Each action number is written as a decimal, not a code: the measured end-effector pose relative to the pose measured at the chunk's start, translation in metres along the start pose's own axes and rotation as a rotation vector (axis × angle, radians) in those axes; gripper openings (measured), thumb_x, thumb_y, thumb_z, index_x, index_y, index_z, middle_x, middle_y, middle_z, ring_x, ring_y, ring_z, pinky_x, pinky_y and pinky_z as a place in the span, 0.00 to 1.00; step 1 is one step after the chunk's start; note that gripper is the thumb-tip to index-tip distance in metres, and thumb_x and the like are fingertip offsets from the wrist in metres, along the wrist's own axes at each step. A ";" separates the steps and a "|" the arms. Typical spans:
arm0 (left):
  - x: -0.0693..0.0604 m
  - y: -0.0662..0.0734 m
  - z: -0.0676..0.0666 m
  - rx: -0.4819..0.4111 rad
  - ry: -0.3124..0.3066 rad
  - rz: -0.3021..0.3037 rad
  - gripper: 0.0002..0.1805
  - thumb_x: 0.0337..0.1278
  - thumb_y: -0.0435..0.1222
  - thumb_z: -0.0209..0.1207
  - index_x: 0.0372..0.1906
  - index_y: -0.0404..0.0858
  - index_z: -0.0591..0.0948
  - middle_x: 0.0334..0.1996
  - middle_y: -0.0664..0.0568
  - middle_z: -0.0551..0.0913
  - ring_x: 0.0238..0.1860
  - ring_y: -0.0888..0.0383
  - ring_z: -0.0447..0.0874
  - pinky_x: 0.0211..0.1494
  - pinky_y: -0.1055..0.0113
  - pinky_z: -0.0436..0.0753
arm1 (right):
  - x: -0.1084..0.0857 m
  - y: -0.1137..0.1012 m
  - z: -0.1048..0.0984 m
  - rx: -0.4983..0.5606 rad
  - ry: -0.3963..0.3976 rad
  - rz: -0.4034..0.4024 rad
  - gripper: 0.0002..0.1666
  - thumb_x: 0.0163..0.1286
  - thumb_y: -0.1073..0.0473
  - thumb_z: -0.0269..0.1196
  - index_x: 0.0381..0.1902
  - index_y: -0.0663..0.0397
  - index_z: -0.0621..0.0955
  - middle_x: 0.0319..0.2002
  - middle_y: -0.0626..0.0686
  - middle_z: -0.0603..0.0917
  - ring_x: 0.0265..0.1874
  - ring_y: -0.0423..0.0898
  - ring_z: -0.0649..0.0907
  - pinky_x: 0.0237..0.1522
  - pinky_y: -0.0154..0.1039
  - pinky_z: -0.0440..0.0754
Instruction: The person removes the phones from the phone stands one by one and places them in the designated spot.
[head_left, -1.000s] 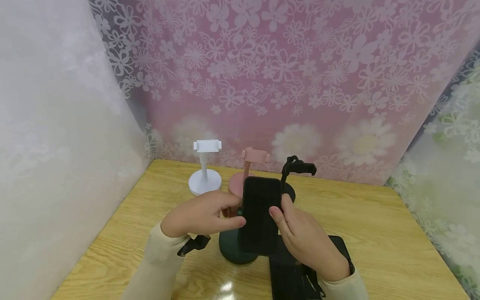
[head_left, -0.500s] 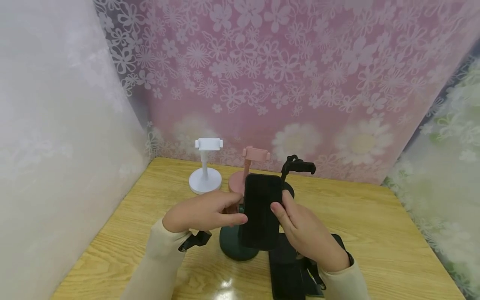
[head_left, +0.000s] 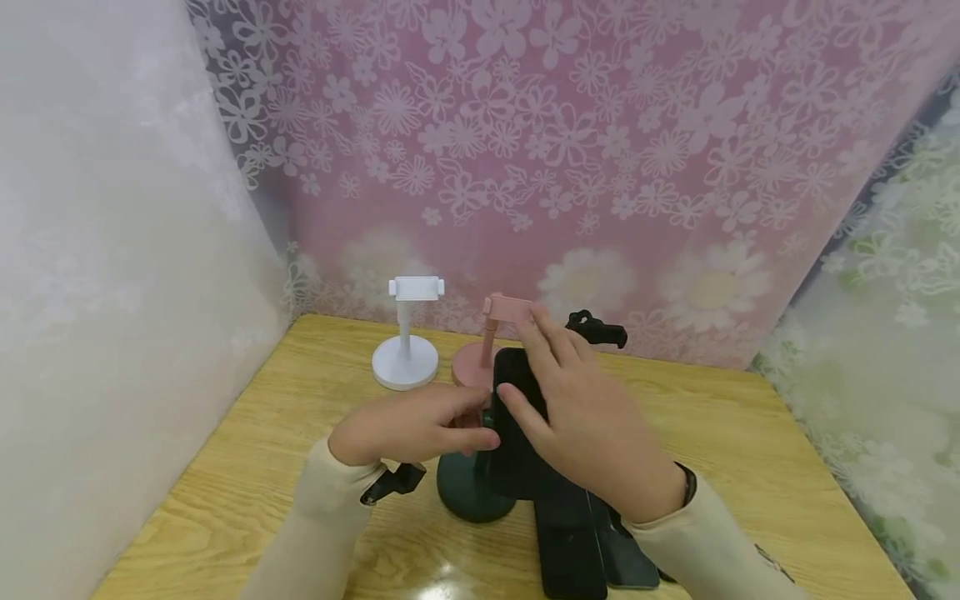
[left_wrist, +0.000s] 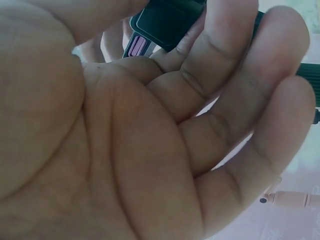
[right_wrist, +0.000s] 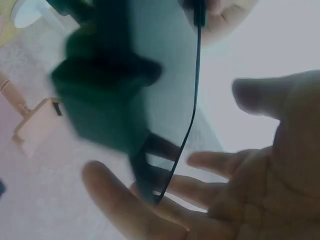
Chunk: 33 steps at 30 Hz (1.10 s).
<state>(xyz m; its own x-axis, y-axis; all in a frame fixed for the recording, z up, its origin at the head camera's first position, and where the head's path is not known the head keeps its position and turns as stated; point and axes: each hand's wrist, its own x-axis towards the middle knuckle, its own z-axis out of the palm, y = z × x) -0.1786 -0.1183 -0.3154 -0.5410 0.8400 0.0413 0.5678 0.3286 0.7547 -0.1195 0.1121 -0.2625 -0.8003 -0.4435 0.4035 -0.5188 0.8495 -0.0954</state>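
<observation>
A dark green phone stand (head_left: 472,492) stands on the table with a black phone (head_left: 517,454) upright in front of it. My left hand (head_left: 420,425) holds the stand's clamp at the phone's left edge, thumb in front and fingers curled behind. In the left wrist view those fingers bend round the green clamp (left_wrist: 167,22). My right hand (head_left: 596,417) lies over the phone's right side, its fingers extended and thumb apart. The right wrist view shows the blurred back of the green holder (right_wrist: 100,105); fingers of the right hand (right_wrist: 240,190) touch near the phone's edge.
Behind are a white phone stand (head_left: 405,362), a pink phone stand (head_left: 510,310) and a black phone stand (head_left: 600,332), partly hidden by the right hand. More dark phones (head_left: 570,546) lie on the wooden table (head_left: 300,400) at the front right. Flowered cloth (head_left: 480,167) hangs behind.
My right hand has loosened its grip on the phone's right edge and moved up and left across it, fingers spread. The phone has shifted slightly right. The left hand keeps its hold.
</observation>
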 end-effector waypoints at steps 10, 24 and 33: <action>0.007 0.007 0.003 0.018 -0.006 -0.011 0.11 0.77 0.50 0.56 0.49 0.48 0.80 0.34 0.59 0.83 0.33 0.63 0.83 0.38 0.67 0.82 | 0.014 -0.009 0.007 -0.288 0.064 -0.170 0.20 0.77 0.45 0.63 0.50 0.55 0.79 0.38 0.55 0.78 0.33 0.53 0.77 0.18 0.36 0.71; 0.008 0.003 0.003 -0.028 0.005 0.029 0.08 0.75 0.48 0.59 0.47 0.49 0.80 0.32 0.60 0.82 0.32 0.62 0.82 0.37 0.67 0.80 | 0.025 0.006 0.018 -0.277 0.116 -0.284 0.13 0.70 0.50 0.60 0.38 0.53 0.73 0.29 0.50 0.70 0.24 0.46 0.66 0.15 0.34 0.59; 0.020 -0.024 0.022 -0.448 0.106 0.091 0.15 0.70 0.41 0.66 0.52 0.40 0.75 0.34 0.53 0.82 0.32 0.59 0.78 0.39 0.67 0.80 | 0.024 0.013 0.033 -0.245 0.199 -0.258 0.16 0.70 0.47 0.63 0.39 0.52 0.75 0.29 0.51 0.72 0.24 0.47 0.69 0.14 0.34 0.60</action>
<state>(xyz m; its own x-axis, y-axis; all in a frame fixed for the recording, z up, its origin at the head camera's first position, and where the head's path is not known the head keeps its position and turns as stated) -0.1891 -0.1000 -0.3472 -0.5748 0.8006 0.1695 0.3046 0.0171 0.9523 -0.1552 0.1030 -0.2846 -0.5665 -0.6076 0.5566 -0.5889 0.7710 0.2423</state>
